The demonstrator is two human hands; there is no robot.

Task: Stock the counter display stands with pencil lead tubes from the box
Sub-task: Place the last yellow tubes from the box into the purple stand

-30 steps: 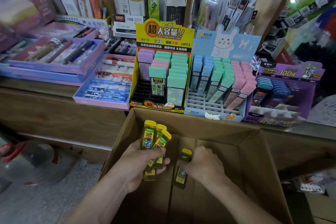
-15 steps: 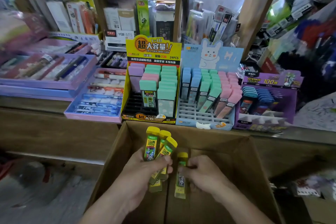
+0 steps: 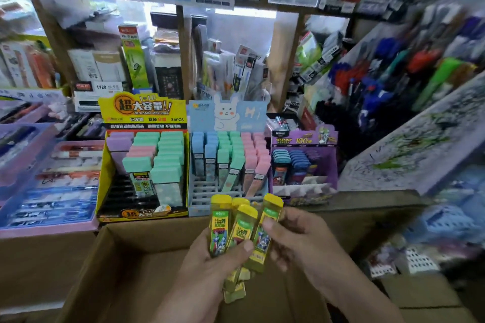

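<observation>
Both hands have lifted the lead tubes (image 3: 240,228) above the box (image 3: 118,270).
Fingers of my left hand (image 3: 207,270) clench a bunch, those of my right hand (image 3: 304,246) pinch one; light, slick, rigid, so I'd grip mid-label.

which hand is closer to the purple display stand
Right. The right hand is just in front of the purple display stand; the left hand is lower and further left. Both grip yellow tubes.

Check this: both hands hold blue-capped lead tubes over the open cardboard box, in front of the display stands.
Wrong on the caps: in the head view the lead tubes have yellow caps, not blue. The left hand and right hand do hold them over the cardboard box, before the display stands.
</observation>
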